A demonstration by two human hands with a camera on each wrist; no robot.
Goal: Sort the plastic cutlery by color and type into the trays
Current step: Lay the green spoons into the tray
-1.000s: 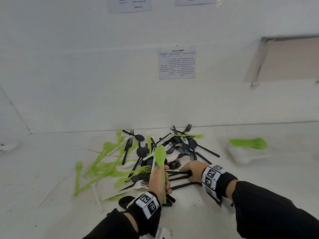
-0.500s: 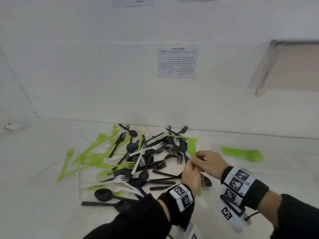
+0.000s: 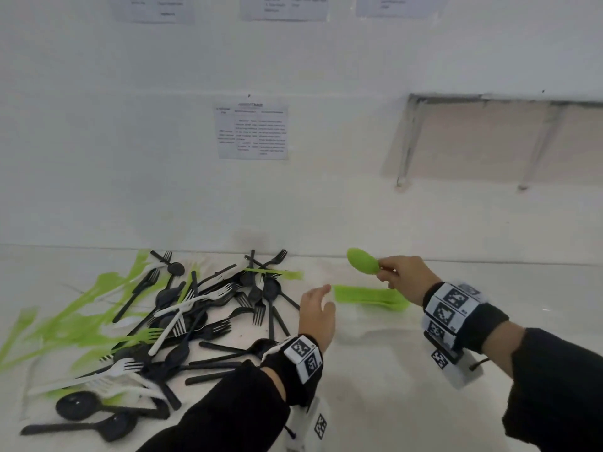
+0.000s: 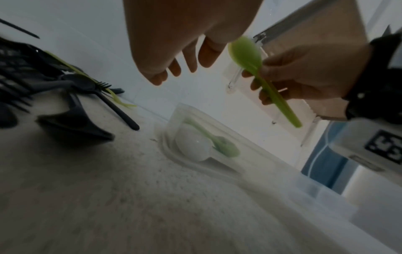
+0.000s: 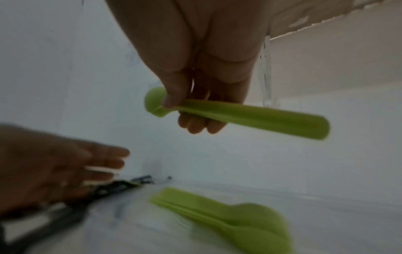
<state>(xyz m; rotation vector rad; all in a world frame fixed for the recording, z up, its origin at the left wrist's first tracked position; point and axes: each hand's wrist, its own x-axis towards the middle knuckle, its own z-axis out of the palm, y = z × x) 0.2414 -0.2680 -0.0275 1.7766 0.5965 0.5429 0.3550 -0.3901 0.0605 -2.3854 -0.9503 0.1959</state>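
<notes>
We have a green spoon (image 3: 362, 261) pinched at its neck in the right hand (image 3: 403, 275), bowl pointing left, held in the air just above the clear tray (image 4: 256, 159) on the right, where other green spoons (image 3: 370, 296) already lie. The left hand (image 3: 316, 316) hangs between pile and tray, fingers loose, holding nothing.

We judge this the placing step for one green spoon. Next we need to lower it into the tray, lined up with its fellows, and let go; those appear to lie with bowls to the right, so ours may want turning first. Then we go back to the pile (image 3: 182, 308), which looks barely thinned: black forks and spoons, white forks and green pieces lie crossed over one another at left, so most of the sorting remains.

All this sits on a pale, slightly speckled surface (image 3: 375, 402) that meets a white wall (image 3: 130, 141) at the far side. Printed sheets (image 3: 251, 132) are stuck to the wall, and a recessed opening (image 3: 505, 141) shows at far right.
</notes>
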